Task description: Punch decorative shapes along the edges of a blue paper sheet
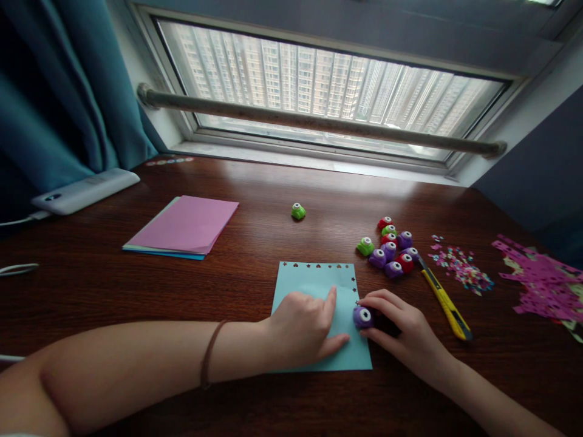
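A light blue sheet of paper [298,282] lies on the table, with small star and heart holes along its top edge and upper right edge. My left hand [307,328] rests on it, index finger and thumb stretched apart and the other fingers curled; nothing is in its grasp. At the sheet's right edge, just below the lowest star hole, sits a purple craft punch [363,317] with a white top bearing a dark star. Fingers and thumb of my right hand [401,325] close around the punch from the right. Part of the paper is hidden under my left hand.
Several red, green and purple punches [390,250] cluster right of the paper, beside a yellow utility knife [446,303], confetti [467,270] and pink paper scraps [542,276]. One green punch [297,211] stands farther back. Coloured paper [184,224] and a white power bank [86,191] lie left.
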`<state>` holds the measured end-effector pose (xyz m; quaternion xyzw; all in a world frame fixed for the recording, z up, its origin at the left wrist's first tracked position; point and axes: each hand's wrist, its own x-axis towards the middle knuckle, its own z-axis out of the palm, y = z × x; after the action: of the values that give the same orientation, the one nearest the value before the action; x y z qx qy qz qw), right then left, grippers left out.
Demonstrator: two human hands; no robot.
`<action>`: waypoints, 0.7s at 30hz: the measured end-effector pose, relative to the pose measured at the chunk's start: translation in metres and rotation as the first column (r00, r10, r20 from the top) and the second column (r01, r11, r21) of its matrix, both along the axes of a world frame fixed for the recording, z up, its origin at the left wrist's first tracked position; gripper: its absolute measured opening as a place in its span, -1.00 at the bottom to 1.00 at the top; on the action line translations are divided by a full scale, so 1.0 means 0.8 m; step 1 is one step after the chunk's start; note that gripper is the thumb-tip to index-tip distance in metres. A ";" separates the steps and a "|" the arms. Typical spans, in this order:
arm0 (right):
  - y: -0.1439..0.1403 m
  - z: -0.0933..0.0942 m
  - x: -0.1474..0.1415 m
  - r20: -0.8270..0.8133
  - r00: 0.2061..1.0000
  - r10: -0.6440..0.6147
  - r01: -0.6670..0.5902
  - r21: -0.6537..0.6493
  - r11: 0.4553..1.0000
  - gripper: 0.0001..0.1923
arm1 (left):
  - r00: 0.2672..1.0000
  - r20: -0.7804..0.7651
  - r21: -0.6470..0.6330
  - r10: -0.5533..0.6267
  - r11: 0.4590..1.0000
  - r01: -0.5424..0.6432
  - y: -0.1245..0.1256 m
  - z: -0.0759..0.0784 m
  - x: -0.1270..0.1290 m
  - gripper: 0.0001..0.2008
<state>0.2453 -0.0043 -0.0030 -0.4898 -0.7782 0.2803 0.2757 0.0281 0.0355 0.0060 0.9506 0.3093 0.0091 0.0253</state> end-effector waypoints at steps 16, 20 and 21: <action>0.001 -0.001 0.001 -0.002 1.000 0.010 -0.010 0.004 1.000 -0.69 | 1.000 0.018 0.011 -0.005 1.000 0.005 0.000 -0.004 -0.001 -0.32; -0.001 0.001 0.000 -0.011 1.000 -0.014 0.014 -0.004 1.000 -0.69 | 1.000 0.017 0.014 -0.002 1.000 0.001 0.000 -0.003 -0.002 -0.32; -0.001 0.002 -0.001 -0.012 1.000 -0.014 0.014 -0.003 1.000 -0.69 | 1.000 0.020 0.017 -0.001 1.000 0.001 0.000 -0.003 -0.002 -0.32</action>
<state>0.2447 -0.0055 -0.0018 -0.4941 -0.7725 0.2825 0.2816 0.0265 0.0352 0.0035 0.9508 0.3084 0.0213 0.0201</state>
